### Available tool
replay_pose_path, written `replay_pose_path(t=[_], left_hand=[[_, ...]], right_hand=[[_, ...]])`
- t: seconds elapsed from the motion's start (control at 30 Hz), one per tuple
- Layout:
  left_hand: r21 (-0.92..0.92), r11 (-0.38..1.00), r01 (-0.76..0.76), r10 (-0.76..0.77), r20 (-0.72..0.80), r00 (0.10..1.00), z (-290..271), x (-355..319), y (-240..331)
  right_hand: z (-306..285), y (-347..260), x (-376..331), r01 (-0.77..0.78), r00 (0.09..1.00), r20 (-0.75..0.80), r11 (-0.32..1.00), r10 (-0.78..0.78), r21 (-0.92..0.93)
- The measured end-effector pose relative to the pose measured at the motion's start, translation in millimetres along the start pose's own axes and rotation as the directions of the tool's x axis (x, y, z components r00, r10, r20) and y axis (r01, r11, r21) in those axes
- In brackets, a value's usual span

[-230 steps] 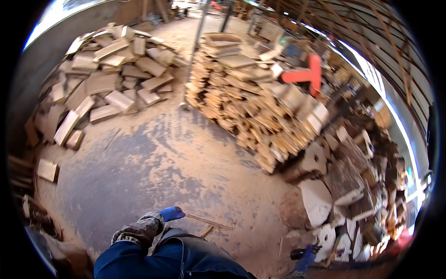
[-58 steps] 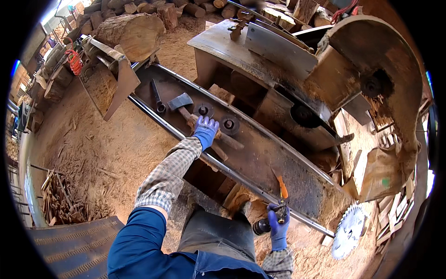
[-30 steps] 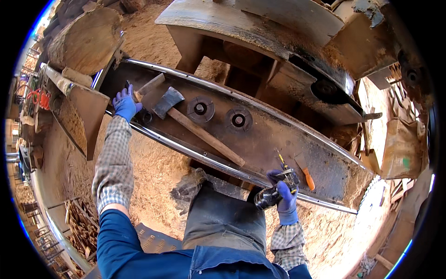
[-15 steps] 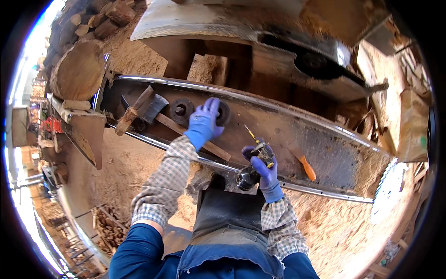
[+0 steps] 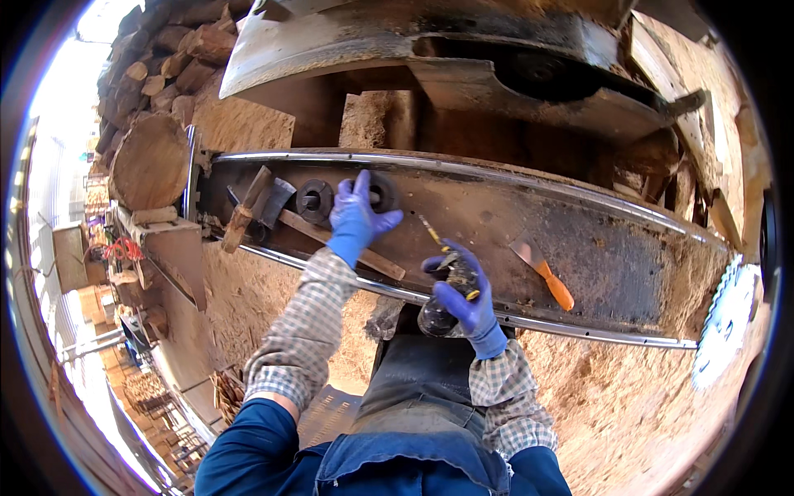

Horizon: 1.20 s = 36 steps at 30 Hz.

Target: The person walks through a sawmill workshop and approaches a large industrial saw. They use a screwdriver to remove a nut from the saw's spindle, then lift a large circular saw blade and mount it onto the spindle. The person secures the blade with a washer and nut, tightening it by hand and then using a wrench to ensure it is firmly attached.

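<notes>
My left hand [image 5: 361,221], in a blue-purple glove, reaches over the metal trough with fingers and thumb apart. Its fingertips are at the edge of a dark round collar [image 5: 385,194], partly covering it; whether they touch cannot be told. Beside that collar sits a second dark round collar [image 5: 314,201]. My gloved right hand [image 5: 473,302] is closed around a black-and-yellow tool [image 5: 456,274] above the trough's near rail. A thin yellow shaft points up and left from the tool, and its rounded black lower end hangs below my fingers.
On the trough [image 5: 604,264], an axe [image 5: 275,204] and a wooden-handled hammer [image 5: 246,211] lie left; an orange-handled scraper [image 5: 554,285] lies right. A toothed circular saw blade [image 5: 724,322] stands at the right end. A big metal machine housing [image 5: 331,66] overhangs the far side. Logs [image 5: 149,161] are at far left.
The view has shifted slightly. My left hand's fingers have spread apart more and uncovered part of the collar. My right hand keeps its hold on the tool.
</notes>
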<state>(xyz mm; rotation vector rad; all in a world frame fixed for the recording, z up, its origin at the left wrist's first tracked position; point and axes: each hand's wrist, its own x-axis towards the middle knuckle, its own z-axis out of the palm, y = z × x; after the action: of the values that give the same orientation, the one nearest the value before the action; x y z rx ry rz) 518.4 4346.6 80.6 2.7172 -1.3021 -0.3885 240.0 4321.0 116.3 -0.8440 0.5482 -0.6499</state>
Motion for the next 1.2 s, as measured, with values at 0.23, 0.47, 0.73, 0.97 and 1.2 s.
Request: replay_pose_path(t=[0.23, 0.47, 0.73, 0.97, 1.2], left_hand=[[-0.258, 0.961, -0.099, 0.109, 0.023, 0.994, -1, -50, 1], [0.2, 0.97, 0.136, -0.136, -0.017, 0.991, -56, 1, -107], [-0.378, 0.926, 0.003, 0.078, 0.2, 0.977, -49, 47, -167], [-0.593, 0.712, 0.376, 0.133, 0.639, 0.757, -82, 82, -196], [-0.633, 0.642, 0.433, 0.139, 0.651, 0.746, -94, 83, -189]], right_hand=[[6, -9, 7, -0.034, 0.997, -0.07, 0.998, 0.038, 0.054], [32, -2, 9, -0.063, 0.998, -0.006, 0.998, 0.063, 0.002], [64, 32, 23, -0.083, 0.99, 0.105, 0.995, 0.089, -0.057], [122, 95, 84, -0.079, 0.981, 0.17, 0.992, 0.096, -0.102], [162, 138, 116, -0.056, 0.994, 0.085, 0.993, 0.065, -0.101]])
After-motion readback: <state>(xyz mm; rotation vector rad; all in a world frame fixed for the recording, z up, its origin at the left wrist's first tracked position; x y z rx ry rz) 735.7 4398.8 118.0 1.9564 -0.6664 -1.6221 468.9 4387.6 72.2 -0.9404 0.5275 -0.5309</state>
